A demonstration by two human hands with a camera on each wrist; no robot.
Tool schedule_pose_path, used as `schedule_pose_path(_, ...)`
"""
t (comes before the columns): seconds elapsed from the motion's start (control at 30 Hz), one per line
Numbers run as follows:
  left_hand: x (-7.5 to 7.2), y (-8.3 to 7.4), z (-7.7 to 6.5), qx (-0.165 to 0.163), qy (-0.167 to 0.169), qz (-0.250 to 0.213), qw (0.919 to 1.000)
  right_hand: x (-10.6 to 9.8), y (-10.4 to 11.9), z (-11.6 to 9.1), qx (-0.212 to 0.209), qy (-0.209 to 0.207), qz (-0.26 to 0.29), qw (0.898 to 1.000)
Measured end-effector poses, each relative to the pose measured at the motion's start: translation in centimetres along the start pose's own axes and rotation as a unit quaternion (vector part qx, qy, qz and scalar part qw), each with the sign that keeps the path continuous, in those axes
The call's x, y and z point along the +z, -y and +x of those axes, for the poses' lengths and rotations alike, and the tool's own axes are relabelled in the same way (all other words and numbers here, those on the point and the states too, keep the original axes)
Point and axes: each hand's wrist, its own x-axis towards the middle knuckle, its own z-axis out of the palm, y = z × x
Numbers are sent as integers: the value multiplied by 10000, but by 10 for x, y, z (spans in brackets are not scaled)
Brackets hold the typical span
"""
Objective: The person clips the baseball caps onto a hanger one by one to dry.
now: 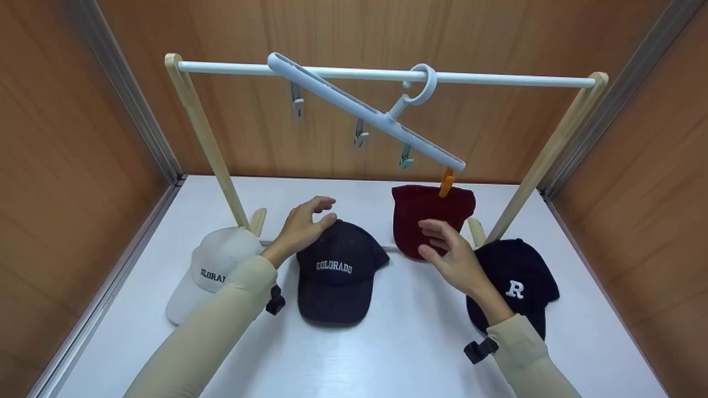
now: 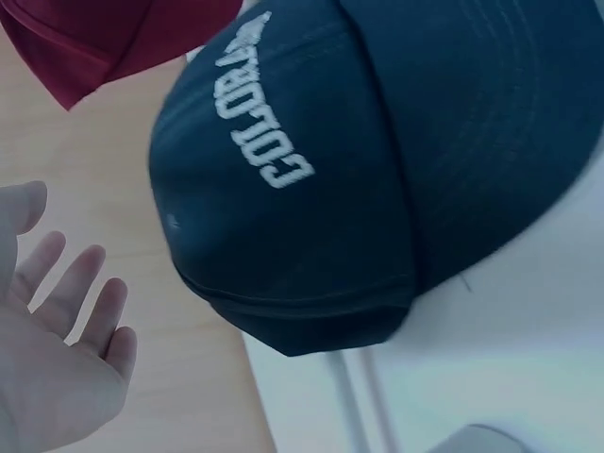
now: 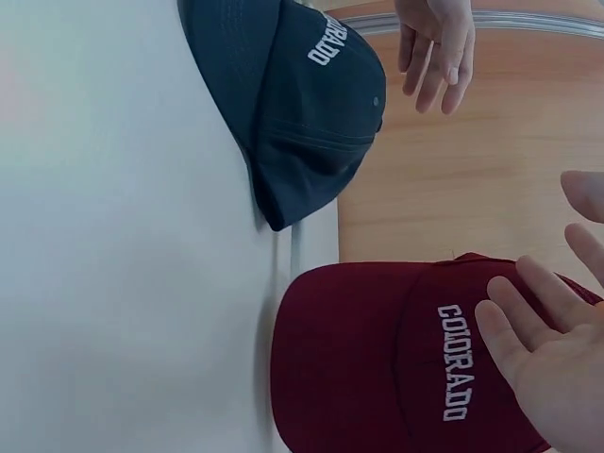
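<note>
My left hand (image 1: 301,225) hovers by the crown of a navy cap (image 1: 334,271) lettered COLORADO, its fingers loosely bent and holding nothing. In the left wrist view a gap separates those fingers from the cap. A maroon cap (image 1: 426,213) hangs by an orange clip (image 1: 447,182) from the low right end of a pale blue hanger (image 1: 359,108). In front of the maroon cap is my right hand (image 1: 456,260), its fingers spread and slightly bent with nothing in them. The hanger hooks over a white rod (image 1: 509,79) and tilts steeply.
Wooden posts (image 1: 207,138) carry the rod at both sides. A white cap (image 1: 221,265) lies left on the white table (image 1: 343,365), partly behind my left forearm. At right lies a black cap (image 1: 525,276) marked R. Other clips (image 1: 360,134) dangle from the hanger. Wood panels (image 1: 66,166) enclose the table.
</note>
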Motion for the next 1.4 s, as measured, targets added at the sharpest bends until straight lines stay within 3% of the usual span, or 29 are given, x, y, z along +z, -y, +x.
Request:
schedule_pose_path(0.43,4,36,-5,-811,282,-74,9963,26,-15,-8,260,108,95,9996)
schedule_pose_path(0.8,10,48,-5,-1422,494,-583,9869,44,-25,-11,467,98,446,9979)
schedule_pose_path(1.4,12,42,-5,-1467,69,-1343,9800,51,-26,-11,557,171,712,9958)
